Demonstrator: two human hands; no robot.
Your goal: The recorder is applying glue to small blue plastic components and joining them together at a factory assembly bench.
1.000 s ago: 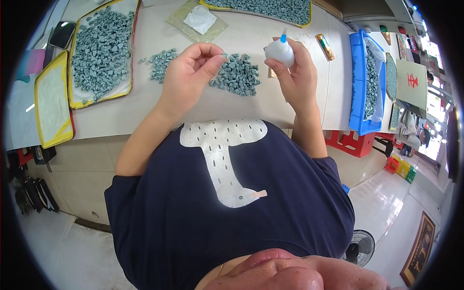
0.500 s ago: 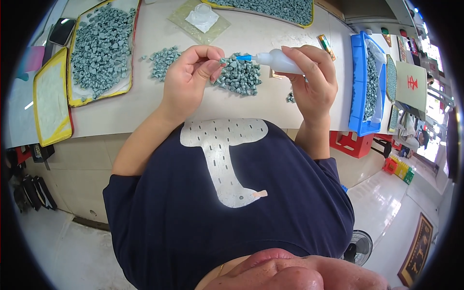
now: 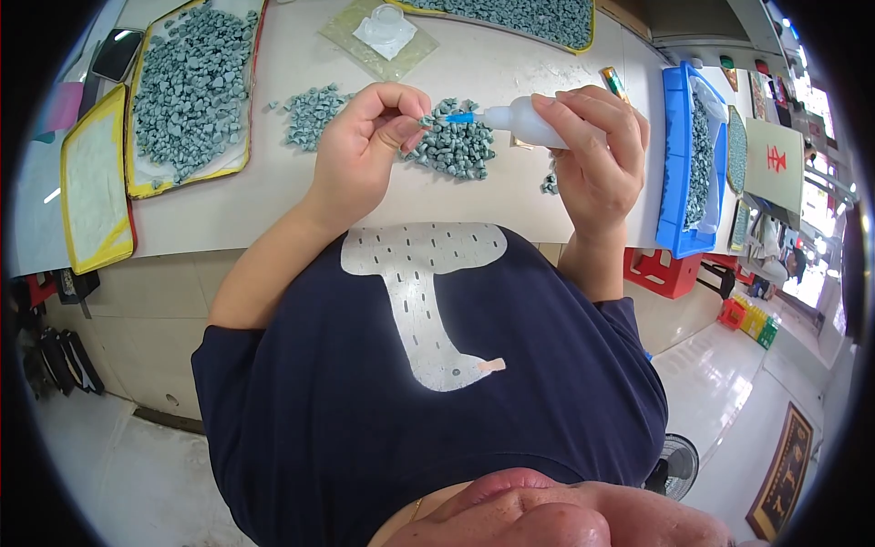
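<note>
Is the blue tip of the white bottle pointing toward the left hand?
Yes, the right hand holds the white bottle sideways, its blue tip at the left hand.

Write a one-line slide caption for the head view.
Left hand pinches a small grey-green piece while the right hand aims a squeeze bottle with a blue nozzle at it.

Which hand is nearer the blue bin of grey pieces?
Right. The right hand, holding the white squeeze bottle, sits just beside the blue bin; the left hand is farther off.
</note>
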